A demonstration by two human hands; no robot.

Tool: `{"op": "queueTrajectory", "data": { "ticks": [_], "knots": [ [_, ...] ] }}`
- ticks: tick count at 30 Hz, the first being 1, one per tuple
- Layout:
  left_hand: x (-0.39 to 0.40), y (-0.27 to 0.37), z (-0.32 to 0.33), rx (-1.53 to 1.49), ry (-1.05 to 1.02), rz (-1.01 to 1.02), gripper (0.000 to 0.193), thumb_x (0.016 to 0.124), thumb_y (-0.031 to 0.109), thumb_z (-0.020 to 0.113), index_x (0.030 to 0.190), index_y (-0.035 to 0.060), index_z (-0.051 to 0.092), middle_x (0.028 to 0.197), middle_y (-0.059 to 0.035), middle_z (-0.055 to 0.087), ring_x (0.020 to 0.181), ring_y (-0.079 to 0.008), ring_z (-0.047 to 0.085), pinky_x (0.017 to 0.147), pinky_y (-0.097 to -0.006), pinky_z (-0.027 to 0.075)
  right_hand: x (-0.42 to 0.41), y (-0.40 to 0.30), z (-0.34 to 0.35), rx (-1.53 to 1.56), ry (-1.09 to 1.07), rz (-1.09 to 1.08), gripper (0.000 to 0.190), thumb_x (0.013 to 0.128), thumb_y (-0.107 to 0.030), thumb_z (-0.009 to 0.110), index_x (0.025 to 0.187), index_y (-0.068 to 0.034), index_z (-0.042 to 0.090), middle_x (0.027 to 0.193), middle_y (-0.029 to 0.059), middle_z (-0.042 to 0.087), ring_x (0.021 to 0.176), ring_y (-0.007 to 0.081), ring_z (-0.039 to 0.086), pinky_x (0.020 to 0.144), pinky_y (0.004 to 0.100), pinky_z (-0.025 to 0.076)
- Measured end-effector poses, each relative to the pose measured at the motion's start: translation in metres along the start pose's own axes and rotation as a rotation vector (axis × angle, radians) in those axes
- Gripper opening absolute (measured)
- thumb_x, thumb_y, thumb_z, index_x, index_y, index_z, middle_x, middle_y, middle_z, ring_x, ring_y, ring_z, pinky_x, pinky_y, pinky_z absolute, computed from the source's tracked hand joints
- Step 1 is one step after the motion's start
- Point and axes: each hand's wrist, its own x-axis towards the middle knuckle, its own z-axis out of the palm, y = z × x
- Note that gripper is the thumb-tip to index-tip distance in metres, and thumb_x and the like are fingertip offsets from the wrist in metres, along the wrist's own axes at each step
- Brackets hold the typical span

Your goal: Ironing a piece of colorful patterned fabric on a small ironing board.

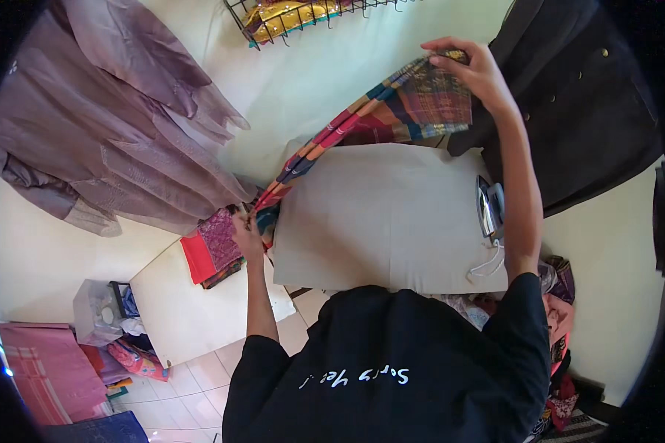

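A folded plaid cloth (332, 133) in red, blue, orange and yellow is stretched slantwise between my hands, over the back edge of the ironing board (377, 221). Up at the back right, my right hand (471, 69) pinches one end, and a patterned flap hangs below it. My left hand (246, 232) grips the other end low at the board's left side; its fingertips are partly hidden by cloth. A steam iron (489, 207) rests on the right side of the grey board cover, near my right forearm, with its pale cord (485, 268) curled beside it.
Left of the board, a folded stack of red and purple cloth (210, 252) lies on a white table (199, 315). A mauve garment (116, 122) and a black buttoned garment (576, 105) hang at either side. A wire basket (288, 22) holds cloth above. Clothes (559, 315) are piled at right.
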Motion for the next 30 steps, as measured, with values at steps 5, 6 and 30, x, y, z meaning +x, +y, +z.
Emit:
{"op": "queueTrajectory", "data": {
  "ticks": [5,6,30],
  "knots": [
    [0.022,-0.004,-0.019,0.096,-0.137,0.244,0.011,0.094,0.003,0.070,0.104,0.0014,0.069,0.098,-0.0192,0.073,0.093,-0.0286,0.073,0.081,-0.0380,0.055,-0.015,0.024,-0.043,-0.388,-0.307,-0.038,0.017,0.089,-0.001,0.076,0.106,0.000,0.076,0.092,0.0101,0.078,0.089,0.0149,0.073,0.086,0.0317,0.058],
    [0.024,0.002,-0.018,0.095,-0.136,0.250,0.011,0.094,0.003,0.070,0.104,0.0014,0.069,0.098,-0.0192,0.073,0.093,-0.0286,0.073,0.081,-0.0380,0.055,-0.027,0.047,-0.043,-0.422,-0.217,-0.036,0.015,0.087,0.000,0.076,0.101,-0.001,0.076,0.083,0.0109,0.076,0.073,0.0146,0.072,0.073,0.0314,0.058],
    [-0.129,0.060,-0.079,0.143,-0.730,0.063,0.022,0.087,0.011,0.081,0.105,0.0001,0.076,0.107,-0.0132,0.072,0.072,-0.0178,0.067,0.068,-0.0337,0.056,-0.512,0.143,0.085,-0.290,0.388,0.999,0.036,0.087,-0.002,0.073,0.123,-0.006,0.071,0.136,0.0225,0.061,0.125,0.0359,0.062,0.106,0.0418,0.047]
  ]
}}
